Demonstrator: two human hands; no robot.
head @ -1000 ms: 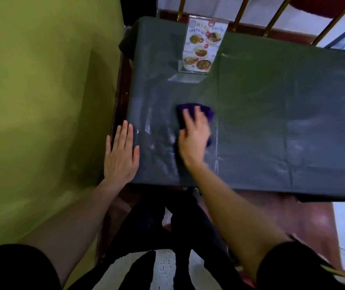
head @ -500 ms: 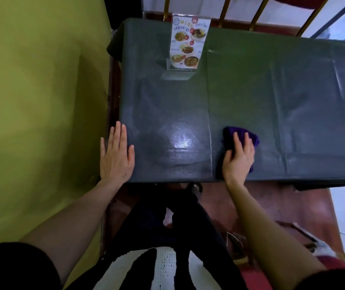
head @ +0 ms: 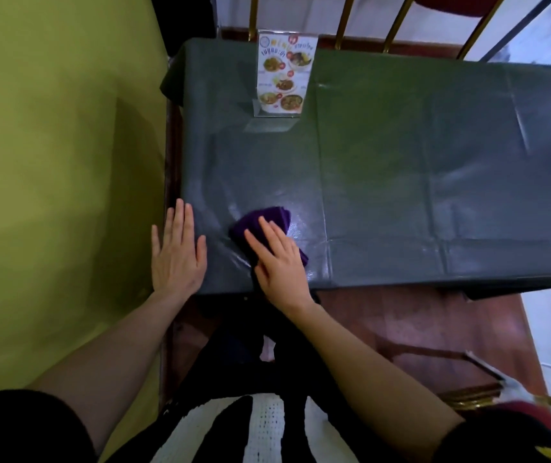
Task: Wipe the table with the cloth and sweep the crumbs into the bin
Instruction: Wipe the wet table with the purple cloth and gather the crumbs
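A yellow-green wall (head: 50, 162) runs along the left edge of the worktop (head: 401, 182), which wears a dark green, creased, glossy cover. The left hand (head: 177, 255) lies flat at the near left corner, its grip spread and holding nothing. Just beside it, the right hand (head: 279, 262) presses the purple cloth (head: 267, 220) near the near edge, fingers extended flat over it. A menu stand (head: 283, 75) stands upright by the far edge. Brass chair bars (head: 397, 21) behind are cut off. Any crumbs are too small to make out.
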